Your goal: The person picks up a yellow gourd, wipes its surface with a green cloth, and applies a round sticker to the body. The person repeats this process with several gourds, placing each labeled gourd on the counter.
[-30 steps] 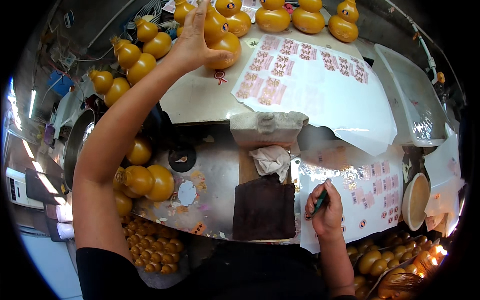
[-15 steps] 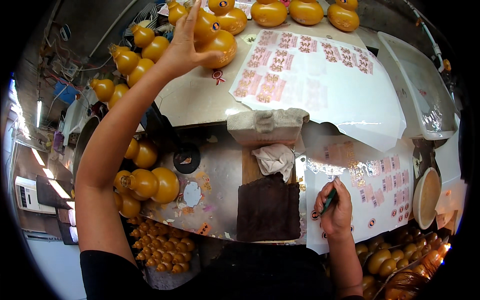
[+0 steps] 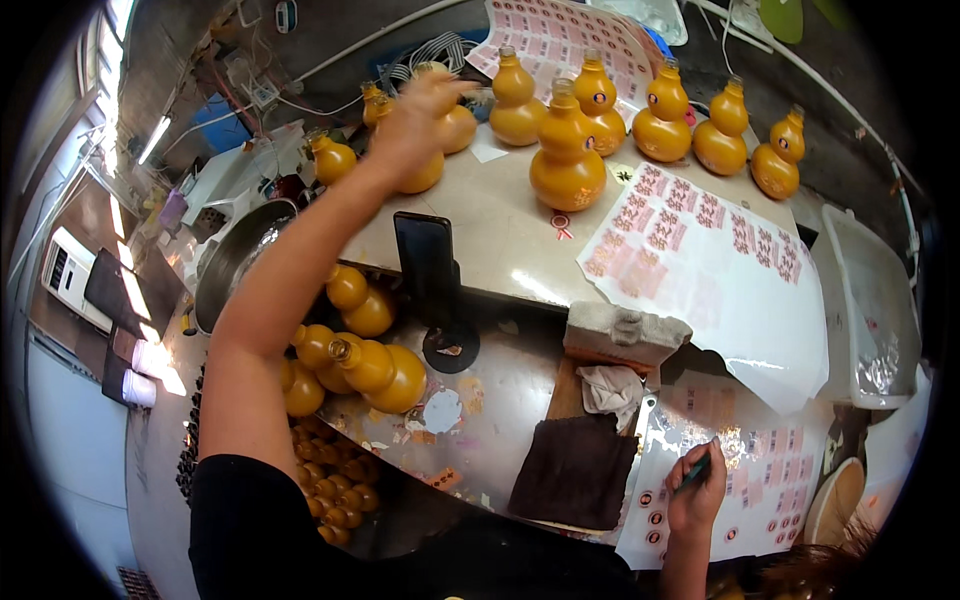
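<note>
My left hand (image 3: 415, 125), somewhat blurred, reaches over a group of amber gourd-shaped bottles at the far left of the table. Its fingers look stretched out, and it partly hides a gourd bottle (image 3: 420, 172) below it. Right of that hand, a gourd bottle (image 3: 567, 165) with a faint gold pattern stands upright, a red rosette sticker (image 3: 562, 227) lying before it. My right hand (image 3: 697, 487) is closed around a slim dark green tool (image 3: 693, 473) whose kind I cannot make out. That hand rests over a sticker sheet (image 3: 750, 510) with pink-and-gold labels and round emblems.
More gourd bottles (image 3: 720, 135) line the table's back edge. A larger sticker sheet (image 3: 715, 280) lies at right, beside a clear plastic tub (image 3: 870, 310). Nearer are a phone on a stand (image 3: 425, 250), a grey block (image 3: 625, 335), a white rag (image 3: 610, 390) and a dark cloth (image 3: 575, 470).
The view has swung left and up. My left hand has moved away from the patterned gourd bottle toward the bottles on the left. My right hand stays over the sheet with the green tool.
</note>
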### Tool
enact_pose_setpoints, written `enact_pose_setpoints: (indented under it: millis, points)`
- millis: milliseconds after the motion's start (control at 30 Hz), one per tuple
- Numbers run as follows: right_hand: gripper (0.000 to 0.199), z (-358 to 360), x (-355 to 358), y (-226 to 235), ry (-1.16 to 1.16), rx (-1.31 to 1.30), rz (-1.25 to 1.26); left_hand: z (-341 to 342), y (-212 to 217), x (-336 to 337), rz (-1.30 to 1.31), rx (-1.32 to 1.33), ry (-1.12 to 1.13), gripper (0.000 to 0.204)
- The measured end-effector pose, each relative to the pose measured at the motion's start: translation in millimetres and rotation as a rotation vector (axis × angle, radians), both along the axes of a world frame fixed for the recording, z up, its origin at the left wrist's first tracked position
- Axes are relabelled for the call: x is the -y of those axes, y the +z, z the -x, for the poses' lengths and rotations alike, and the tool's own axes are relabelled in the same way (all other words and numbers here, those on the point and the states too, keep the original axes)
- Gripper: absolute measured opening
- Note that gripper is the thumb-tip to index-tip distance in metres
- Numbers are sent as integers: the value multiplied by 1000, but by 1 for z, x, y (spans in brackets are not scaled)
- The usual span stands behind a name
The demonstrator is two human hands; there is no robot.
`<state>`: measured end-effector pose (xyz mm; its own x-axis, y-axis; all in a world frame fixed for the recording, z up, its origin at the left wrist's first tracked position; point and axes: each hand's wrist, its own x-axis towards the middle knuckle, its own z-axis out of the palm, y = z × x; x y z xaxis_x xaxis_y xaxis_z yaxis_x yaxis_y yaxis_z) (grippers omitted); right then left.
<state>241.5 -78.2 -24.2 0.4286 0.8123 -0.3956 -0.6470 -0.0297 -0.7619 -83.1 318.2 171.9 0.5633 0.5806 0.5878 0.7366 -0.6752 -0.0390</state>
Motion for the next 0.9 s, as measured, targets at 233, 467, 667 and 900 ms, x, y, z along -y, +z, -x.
enact_pose_setpoints:
  millis: [233,467,667,900]
  points:
    - [34,15,-6,-2,-8,-49,29,107,28,-48,321,169,287,23]
    - [34,27,0,11,-3,22,23,102,38,-49,339,23,229,19]
    - [39,25,18,9,-32,15,27,162,91,13,102,148,157,19]
    - [39,44,14,7,81,-19,17,263,152,117,-27,-18,143,17]
